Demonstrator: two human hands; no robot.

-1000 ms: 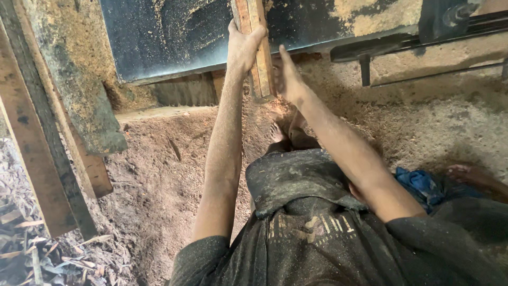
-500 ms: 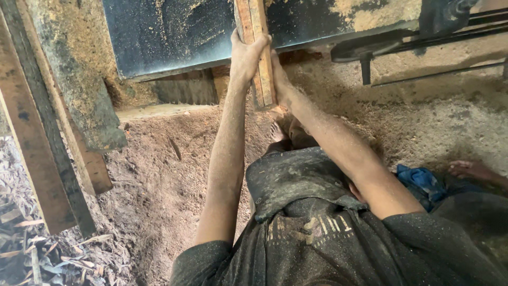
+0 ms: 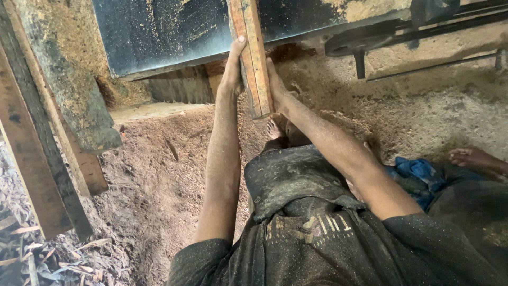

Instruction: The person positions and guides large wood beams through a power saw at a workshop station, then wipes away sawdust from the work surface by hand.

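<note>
Two bare hands pressed a narrow wooden plank (image 3: 253,58) between them at the edge of a dark machine table (image 3: 159,32).

The plank lay over the table's near edge, pointing away from the person. The left hand (image 3: 233,69) and the right hand (image 3: 276,87) clamped its sides with fingers stretched, not curled. The plank seemed mid-feed; pushing on would call for steady, even pressure. Below the plank lay deep sawdust (image 3: 159,159) and a bare foot (image 3: 275,130); left of it leaned timber beams (image 3: 32,159).
</note>
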